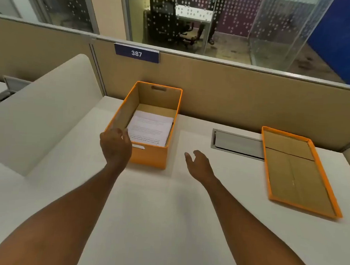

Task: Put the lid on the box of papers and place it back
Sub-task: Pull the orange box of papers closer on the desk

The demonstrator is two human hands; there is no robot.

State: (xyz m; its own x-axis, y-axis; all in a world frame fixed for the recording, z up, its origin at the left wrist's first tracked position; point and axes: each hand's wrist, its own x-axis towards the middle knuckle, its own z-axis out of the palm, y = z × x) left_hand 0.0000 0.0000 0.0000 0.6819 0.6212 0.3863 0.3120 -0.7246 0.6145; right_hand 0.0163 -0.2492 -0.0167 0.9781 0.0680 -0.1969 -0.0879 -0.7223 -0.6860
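A navy sign (136,53) reading 387 hangs on a tan partition (243,95) behind a white desk (166,213) with a metal cable hatch (237,144).

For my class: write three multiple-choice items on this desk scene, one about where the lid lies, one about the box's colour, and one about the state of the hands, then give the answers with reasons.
1. Where is the lid?
A. On the box
B. On the desk, right of the box, inner side up
C. Held in the left hand

2. What colour is the outside of the box?
A. Orange
B. Blue
C. Green

3. What state are the hands in?
A. Both gripping the lid
B. Both open and empty
C. Right hand holding the papers

Answers:
1 B, the lid lies apart on the desk.
2 A, its front wall is orange.
3 B, left hand and right hand hold nothing; the papers lie in the box.
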